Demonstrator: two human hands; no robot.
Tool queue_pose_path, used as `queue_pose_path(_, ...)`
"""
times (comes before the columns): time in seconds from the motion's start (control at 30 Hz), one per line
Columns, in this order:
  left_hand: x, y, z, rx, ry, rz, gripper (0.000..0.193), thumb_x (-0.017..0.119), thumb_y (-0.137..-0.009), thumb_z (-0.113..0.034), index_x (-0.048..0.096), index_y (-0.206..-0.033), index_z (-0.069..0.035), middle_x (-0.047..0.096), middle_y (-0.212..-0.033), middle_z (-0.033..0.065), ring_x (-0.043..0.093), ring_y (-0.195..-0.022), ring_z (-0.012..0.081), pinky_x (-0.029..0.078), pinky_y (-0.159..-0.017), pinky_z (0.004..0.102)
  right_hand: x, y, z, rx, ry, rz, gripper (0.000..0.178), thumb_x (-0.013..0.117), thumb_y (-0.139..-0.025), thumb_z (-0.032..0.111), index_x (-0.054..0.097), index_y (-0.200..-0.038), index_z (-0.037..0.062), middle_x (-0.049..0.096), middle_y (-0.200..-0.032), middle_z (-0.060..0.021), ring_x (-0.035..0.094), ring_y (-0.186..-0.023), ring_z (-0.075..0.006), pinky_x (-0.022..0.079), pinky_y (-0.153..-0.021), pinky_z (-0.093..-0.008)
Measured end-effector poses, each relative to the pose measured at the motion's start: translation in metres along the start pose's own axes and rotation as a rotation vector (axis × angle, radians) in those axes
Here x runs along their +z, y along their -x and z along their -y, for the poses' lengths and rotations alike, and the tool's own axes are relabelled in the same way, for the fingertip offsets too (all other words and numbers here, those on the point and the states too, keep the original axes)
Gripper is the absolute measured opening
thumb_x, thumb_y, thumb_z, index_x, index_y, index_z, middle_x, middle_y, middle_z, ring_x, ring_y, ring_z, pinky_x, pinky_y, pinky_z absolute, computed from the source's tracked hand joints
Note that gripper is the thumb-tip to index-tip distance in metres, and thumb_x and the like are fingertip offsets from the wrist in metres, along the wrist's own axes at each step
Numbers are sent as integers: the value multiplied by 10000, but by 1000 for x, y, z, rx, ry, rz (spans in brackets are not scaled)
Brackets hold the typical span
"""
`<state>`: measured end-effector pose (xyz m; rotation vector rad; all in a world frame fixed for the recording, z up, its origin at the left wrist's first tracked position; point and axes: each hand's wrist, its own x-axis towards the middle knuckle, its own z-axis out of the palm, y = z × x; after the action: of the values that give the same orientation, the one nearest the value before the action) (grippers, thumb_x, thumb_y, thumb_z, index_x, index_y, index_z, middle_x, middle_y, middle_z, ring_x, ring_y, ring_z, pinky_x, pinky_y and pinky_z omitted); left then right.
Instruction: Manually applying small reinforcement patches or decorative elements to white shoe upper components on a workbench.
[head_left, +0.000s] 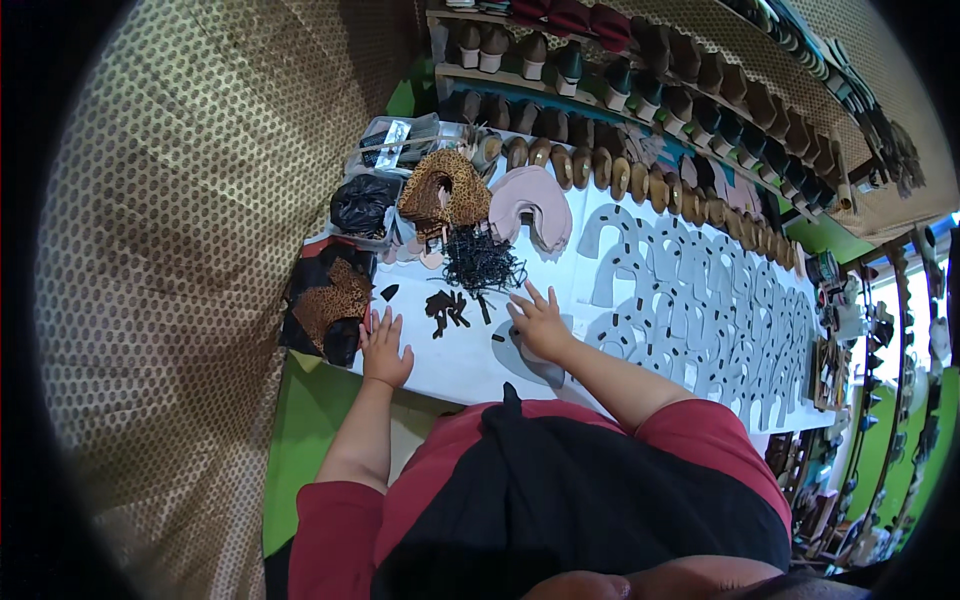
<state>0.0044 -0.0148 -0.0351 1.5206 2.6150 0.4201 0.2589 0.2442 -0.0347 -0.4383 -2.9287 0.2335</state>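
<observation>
My left hand [384, 350] rests with fingers spread at the table's left front edge, holding nothing. A small dark piece [389, 292] lies just beyond its fingertips. To the right, my right hand [540, 322] is open over a grey curved shoe-upper piece [520, 357] at the front edge, partly covering it. Whether the palm presses on that piece I cannot tell. Between the hands lies a loose group of short black strips [446, 311], with a bigger tangled heap of black strips [478, 258] behind it.
Many grey U-shaped pieces [690, 280] with small black tabs cover the white table's right side. Behind stand leopard-print pieces [440, 190], pink pieces [535, 200], a black bag [362, 205] and rows of shoe lasts [620, 178]. Leopard-print material [330, 305] lies at the left edge.
</observation>
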Motion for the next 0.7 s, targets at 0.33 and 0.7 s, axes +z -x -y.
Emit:
queue_pose_path(0.33, 5, -8, -90, 79, 36, 71, 368, 659, -797, -264, 705, -1152, -180, 279, -1599, 180, 180, -1477, 472, 13, -1139, 697, -13, 45, -27, -123, -94, 60, 398, 659, -852, 344, 654, -1249, 367, 362, -1553, -104, 204, -1476, -418, 140, -1104, -744)
queue_pose_path(0.7, 0, -40, -186, -181, 108, 365, 439, 719, -796, -466, 754, -1072, -126, 135, -1632, 224, -21, -1505, 458, -11, -1143, 668, -16, 47, -33, -74, -106, 233, 455, 537, -938, 424, 523, -1392, 432, 250, -1614, -117, 120, -1504, -421, 64, -1127, -725)
